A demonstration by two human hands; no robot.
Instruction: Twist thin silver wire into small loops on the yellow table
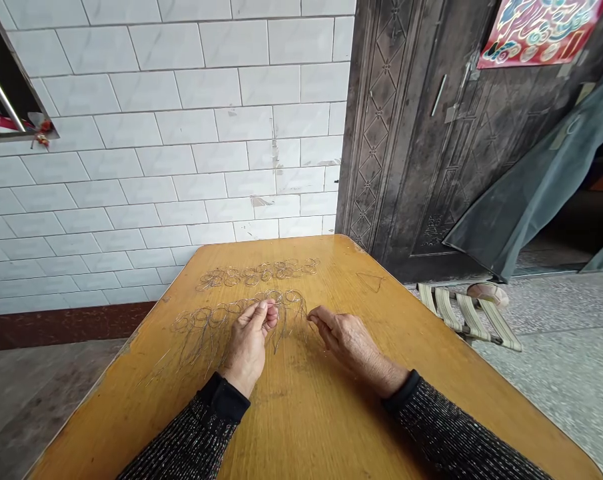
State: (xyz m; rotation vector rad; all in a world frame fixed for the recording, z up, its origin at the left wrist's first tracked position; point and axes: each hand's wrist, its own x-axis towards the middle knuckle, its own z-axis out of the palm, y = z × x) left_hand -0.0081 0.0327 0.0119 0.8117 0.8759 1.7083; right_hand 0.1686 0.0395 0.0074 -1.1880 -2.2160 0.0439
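The person's two hands are apart from each other, both above the middle part of a yellow-brown wooden table [291, 433]. The left hand [246, 343] has its thumb pressed to the bent forefinger, with the other fingers curled under. The right hand [350, 340] has its fingertips brought together and pointing toward the left one. A thin strand seems to be at these right fingertips (it is too fine to be sure of it), and what is between the left fingers I cannot see.

Just beyond and beside the left hand lies a row of thin wire loops [201, 317], with long loose ends which spread toward the person. Behind them, farther on the table, is a second row of small wire rings [251, 277], close together and partly overlapping. To the right, well apart from both rows, one wire piece [372, 281] lies bent like a triangle.

The table's far end is near a white tiled wall [181, 120]. On the right are a dark patterned door [456, 167] and a low seat with striped straps [472, 317] on the floor.
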